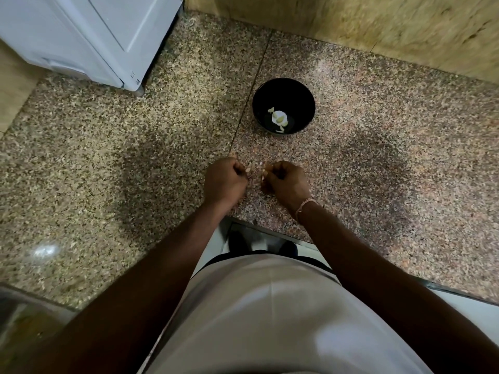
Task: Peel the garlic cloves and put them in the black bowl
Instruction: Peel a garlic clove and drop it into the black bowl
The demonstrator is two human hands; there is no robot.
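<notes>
Far left corner of the speckled brown-and-pink granite bench (108, 163): a white boxy appliance (89, 36) stands on it, its lower front corner near the seam that runs across the stone. A tan mottled wall panel (378, 28) lines the far edge of the bench.

Left hand (224, 182): over the bench just inside the near edge, left of centre. Fingers curled into a fist; a small pale scrap shows at the fingertips, too small to identify, so cannot tell whether they pinch anything.

Right hand (286, 182): just beside the left hand, apart from it by a narrow gap. Fingers curled, pinching a small pale garlic clove with papery skin (264, 172) at the fingertips, on the side facing the left hand. A thin pink band (303, 205) sits on this wrist.

Round glossy black bowl (283, 106): upright on the bench beyond the right hand, toward the far edge, just right of the seam. Inside it, at the bottom, lie a few peeled pale-yellow garlic cloves (279, 118), close together; exact count unclear because of glare.

Near edge of the bench, centre: the person's light-coloured garment (270, 306) fills the lower view, with both bare forearms reaching over the edge.
</notes>
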